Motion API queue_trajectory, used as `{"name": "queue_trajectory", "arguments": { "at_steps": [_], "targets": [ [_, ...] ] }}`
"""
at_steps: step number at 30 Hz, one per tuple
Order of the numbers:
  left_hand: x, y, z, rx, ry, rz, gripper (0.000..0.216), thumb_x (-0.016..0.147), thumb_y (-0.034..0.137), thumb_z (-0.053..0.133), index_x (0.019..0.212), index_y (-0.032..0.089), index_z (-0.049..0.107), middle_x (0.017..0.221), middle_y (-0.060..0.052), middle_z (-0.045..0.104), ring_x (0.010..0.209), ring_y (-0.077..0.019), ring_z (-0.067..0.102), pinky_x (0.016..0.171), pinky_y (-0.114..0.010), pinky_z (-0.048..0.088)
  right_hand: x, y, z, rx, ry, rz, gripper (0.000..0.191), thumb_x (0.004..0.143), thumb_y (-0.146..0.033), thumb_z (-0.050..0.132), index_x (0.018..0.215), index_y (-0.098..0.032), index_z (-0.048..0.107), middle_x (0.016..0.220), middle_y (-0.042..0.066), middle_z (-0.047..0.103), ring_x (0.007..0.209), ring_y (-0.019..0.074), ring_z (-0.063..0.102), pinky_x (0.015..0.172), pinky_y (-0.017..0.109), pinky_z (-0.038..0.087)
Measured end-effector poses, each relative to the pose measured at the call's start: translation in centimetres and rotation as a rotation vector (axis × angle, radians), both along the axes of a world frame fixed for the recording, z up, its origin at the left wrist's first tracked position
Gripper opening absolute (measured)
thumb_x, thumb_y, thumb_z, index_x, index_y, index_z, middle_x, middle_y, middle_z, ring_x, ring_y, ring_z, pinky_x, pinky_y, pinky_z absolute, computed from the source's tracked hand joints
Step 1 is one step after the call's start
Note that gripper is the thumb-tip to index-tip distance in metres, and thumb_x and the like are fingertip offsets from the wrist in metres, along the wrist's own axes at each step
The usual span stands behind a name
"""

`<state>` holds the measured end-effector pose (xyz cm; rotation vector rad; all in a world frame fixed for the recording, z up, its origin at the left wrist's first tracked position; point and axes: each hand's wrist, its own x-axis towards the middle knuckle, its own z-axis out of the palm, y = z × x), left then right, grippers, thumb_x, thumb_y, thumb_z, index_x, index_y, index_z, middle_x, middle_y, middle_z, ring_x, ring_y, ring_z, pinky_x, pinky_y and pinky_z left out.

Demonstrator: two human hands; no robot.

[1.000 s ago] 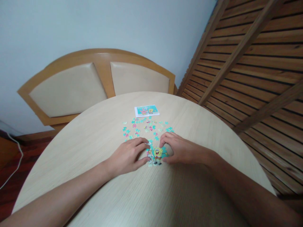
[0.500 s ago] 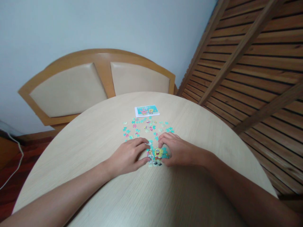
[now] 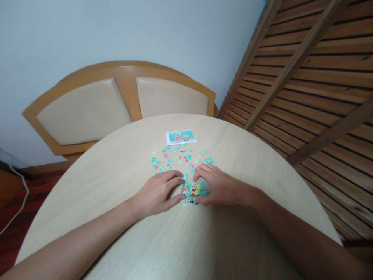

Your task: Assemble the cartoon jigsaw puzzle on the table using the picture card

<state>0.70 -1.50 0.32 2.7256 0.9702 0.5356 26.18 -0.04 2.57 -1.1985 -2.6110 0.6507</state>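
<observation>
A partly joined jigsaw puzzle (image 3: 194,188) lies flat on the table, showing a yellow square cartoon figure beside a paler one on turquoise. My left hand (image 3: 160,193) grips its left edge, thumb low and fingertips higher up. Around the right part curves my right hand (image 3: 218,184), with the thumb by the lower edge and the fingers at the top. The right hand covers some of the puzzle's right side. Loose jigsaw pieces (image 3: 185,158), turquoise, pink and pale, are scattered just beyond both hands.
Behind the loose pieces lies a picture card (image 3: 181,137) with pink and yellow cartoon figures. The round wooden table (image 3: 116,167) has a padded chair (image 3: 87,111) at its far side. A slatted wooden screen (image 3: 314,77) stands at the right.
My right hand has shifted slightly left over the puzzle, its thumb now nearer the yellow figure's feet. My left hand stays practically in place.
</observation>
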Motion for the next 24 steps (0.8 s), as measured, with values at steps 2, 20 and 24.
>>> {"name": "queue_trajectory", "arguments": {
  "at_steps": [2, 20, 24],
  "targets": [
    [-0.03, 0.02, -0.04, 0.001, 0.000, -0.001, 0.031, 0.098, 0.040, 0.058, 0.121, 0.019, 0.060, 0.128, -0.012, 0.062, 0.114, -0.0270, 0.064, 0.097, -0.045, 0.056, -0.06, -0.03, -0.03, -0.007, 0.004, 0.002, 0.049, 0.070, -0.037, 0.084, 0.109, -0.019, 0.060, 0.116, 0.007, 0.060, 0.110, 0.0278, 0.055, 0.100, 0.045, 0.041],
    [-0.11, 0.16, -0.06, -0.003, 0.017, -0.043, 0.032, 0.101, 0.040, 0.055, 0.124, 0.019, 0.060, 0.133, -0.012, 0.061, 0.119, -0.0267, 0.062, 0.103, -0.045, 0.052, 0.12, 0.14, -0.28, -0.039, 0.033, 0.039, 0.049, 0.072, -0.038, 0.085, 0.110, -0.022, 0.058, 0.116, 0.006, 0.058, 0.112, 0.0265, 0.053, 0.100, 0.043, 0.039],
    [-0.10, 0.17, 0.02, 0.009, 0.026, -0.064, 0.033, 0.103, 0.040, 0.051, 0.129, 0.022, 0.060, 0.132, -0.011, 0.061, 0.120, -0.0270, 0.061, 0.103, -0.045, 0.052, 0.09, 0.14, -0.14, -0.030, 0.029, 0.057, 0.043, 0.075, -0.037, 0.082, 0.108, -0.022, 0.060, 0.114, 0.006, 0.059, 0.110, 0.0260, 0.053, 0.099, 0.043, 0.040]
  ]
}}
